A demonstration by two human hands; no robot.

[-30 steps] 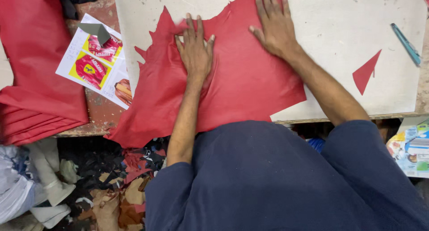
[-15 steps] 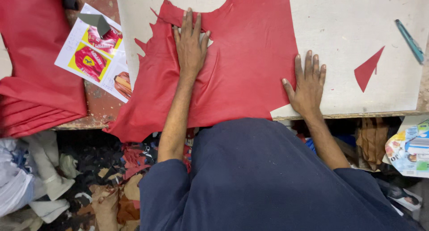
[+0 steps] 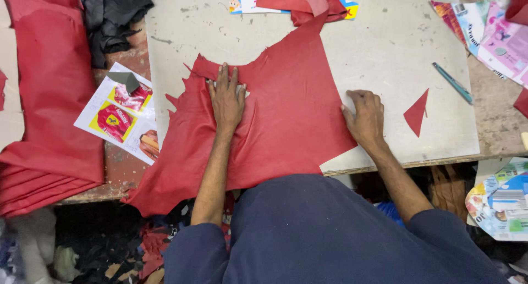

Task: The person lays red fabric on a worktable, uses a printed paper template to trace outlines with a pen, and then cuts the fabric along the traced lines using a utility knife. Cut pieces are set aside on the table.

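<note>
Your left hand [image 3: 226,100] lies flat, fingers together and stretched out, pressing on the red leather sheet [image 3: 275,124] near its ragged far-left edge; its grip holds nothing. Your right hand [image 3: 364,118] rests at the sheet's right edge, fingers curled down on the pale cutting board [image 3: 385,58], touching the leather; whether it pinches the edge, you cannot tell. The sheet spreads over the near-left part of the board and hangs off the desk's near edge toward you. A small red triangle [image 3: 416,113] lies just right of your right hand, and a teal tool [image 3: 452,83] lies farther right. Folded red material [image 3: 47,113] sits at the far left, beside a printed leaflet [image 3: 122,119].
</note>
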